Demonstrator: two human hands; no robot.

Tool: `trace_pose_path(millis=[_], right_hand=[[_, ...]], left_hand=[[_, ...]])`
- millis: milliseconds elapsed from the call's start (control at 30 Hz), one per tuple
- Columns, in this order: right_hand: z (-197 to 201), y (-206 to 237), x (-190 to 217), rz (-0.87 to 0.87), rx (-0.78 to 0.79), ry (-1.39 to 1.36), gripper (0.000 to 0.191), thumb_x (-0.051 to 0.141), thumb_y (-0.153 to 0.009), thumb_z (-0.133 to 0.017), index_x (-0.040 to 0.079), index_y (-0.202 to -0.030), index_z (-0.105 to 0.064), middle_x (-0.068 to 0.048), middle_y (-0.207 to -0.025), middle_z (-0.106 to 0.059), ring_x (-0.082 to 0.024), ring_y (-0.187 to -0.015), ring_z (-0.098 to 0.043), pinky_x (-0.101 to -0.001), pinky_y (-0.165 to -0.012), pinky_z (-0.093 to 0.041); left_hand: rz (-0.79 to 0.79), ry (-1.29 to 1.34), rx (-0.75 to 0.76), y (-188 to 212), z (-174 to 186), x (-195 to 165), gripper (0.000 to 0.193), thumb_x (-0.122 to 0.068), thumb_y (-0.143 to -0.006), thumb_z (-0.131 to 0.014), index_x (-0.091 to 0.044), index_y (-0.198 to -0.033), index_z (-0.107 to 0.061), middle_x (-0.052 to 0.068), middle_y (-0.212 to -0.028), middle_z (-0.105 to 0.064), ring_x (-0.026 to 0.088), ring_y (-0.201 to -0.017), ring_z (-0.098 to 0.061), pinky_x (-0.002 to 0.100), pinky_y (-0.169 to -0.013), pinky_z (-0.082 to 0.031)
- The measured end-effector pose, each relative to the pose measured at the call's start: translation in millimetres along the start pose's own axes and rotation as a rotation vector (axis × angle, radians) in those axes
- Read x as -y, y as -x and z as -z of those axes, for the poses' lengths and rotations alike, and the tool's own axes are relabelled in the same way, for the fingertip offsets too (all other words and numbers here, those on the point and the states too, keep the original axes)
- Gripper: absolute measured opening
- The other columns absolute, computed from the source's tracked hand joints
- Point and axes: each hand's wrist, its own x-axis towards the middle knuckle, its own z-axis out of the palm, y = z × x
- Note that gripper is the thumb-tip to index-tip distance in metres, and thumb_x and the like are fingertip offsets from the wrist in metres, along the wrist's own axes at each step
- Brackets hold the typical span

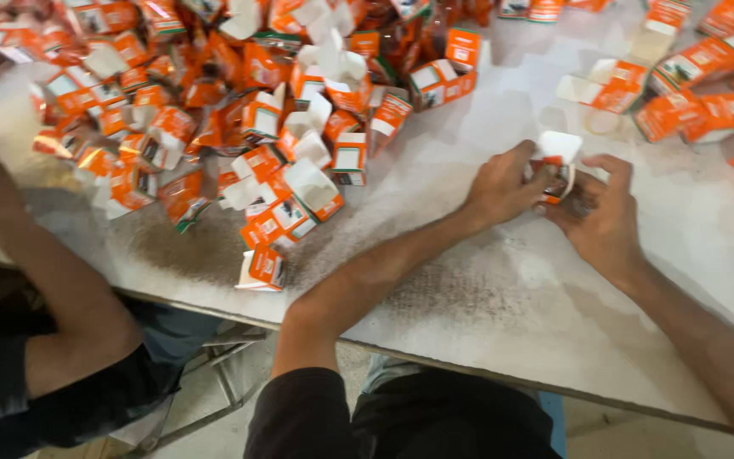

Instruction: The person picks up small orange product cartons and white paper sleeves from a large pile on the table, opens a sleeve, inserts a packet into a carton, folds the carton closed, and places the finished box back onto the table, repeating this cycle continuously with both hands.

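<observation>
While the small orange carton (556, 170) is gripped between the fingers of the left hand (499, 185) and the right hand (603, 212), right of the carton heap (214, 110) on the bench (486, 289), its white flap is best kept upright.

A small orange-and-white carton (556, 170), its white flap up, sits just right of centre, at about two o'clock from the middle of the tabletop (486, 280). A big heap of like orange-and-white cartons (214, 110), many with open flaps, fills the ten-to-twelve o'clock area. One carton (262, 269) lies apart at its lower edge. More orange cartons (690, 85) lie scattered at one to two o'clock.
</observation>
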Motion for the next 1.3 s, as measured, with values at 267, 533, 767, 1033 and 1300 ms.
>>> trace_pose_path(millis=[267,533,767,1033,1300], right_hand=[[2,-7,26,0.117,-0.012,0.298,0.061,0.002,-0.089,-0.082,-0.004,-0.145,-0.059,-0.021,-0.129,-0.07,-0.027,-0.11,-0.072,-0.0363,-0.094,-0.057],[9,-3,34,0.163,0.073,0.494,0.048,0.014,-0.097,-0.08,-0.004,-0.139,-0.064,-0.019,-0.127,-0.068,-0.032,-0.11,-0.069,-0.0383,-0.09,-0.056],[6,-9,47,0.185,0.051,0.41,0.044,0.015,-0.1,-0.08,-0.005,-0.136,-0.064,-0.019,-0.127,-0.068,-0.032,-0.109,-0.069,-0.0375,-0.091,-0.056],[4,-6,62,-0.113,0.1,0.483,0.048,0.02,-0.1,-0.079,-0.003,-0.14,-0.065,-0.018,-0.109,-0.072,-0.03,-0.09,-0.071,-0.0367,-0.083,-0.057],[2,3,29,0.185,0.039,0.491,0.034,0.011,-0.104,-0.081,-0.001,-0.126,-0.058,-0.023,-0.124,-0.071,-0.032,-0.098,-0.072,-0.0386,-0.085,-0.058]], left_hand=[[-0.075,0.101,0.046,-8,-2,2,0.047,-0.046,-0.094,-0.059,-0.002,-0.111,-0.059,0.015,-0.077,-0.074,0.033,-0.073,-0.074,0.046,-0.064,-0.057],[0.11,0.694,0.439,-22,23,18,0.046,-0.043,-0.095,-0.057,-0.003,-0.113,-0.072,0.004,-0.074,-0.069,0.011,-0.056,-0.063,0.03,-0.045,-0.058],[0.13,0.8,0.565,-27,38,15,0.053,-0.048,-0.096,-0.062,-0.001,-0.118,-0.072,0.004,-0.081,-0.07,0.009,-0.064,-0.066,0.031,-0.06,-0.069],[0.159,0.623,0.446,-24,30,4,0.041,-0.035,-0.093,-0.068,0.005,-0.102,-0.07,0.006,-0.071,-0.068,0.015,-0.058,-0.064,0.032,-0.049,-0.061],[-0.278,0.374,-0.093,-11,-3,7,0.039,-0.017,-0.088,-0.068,0.002,-0.122,-0.063,0.013,-0.094,-0.076,0.014,-0.082,-0.078,0.032,-0.083,-0.063]])
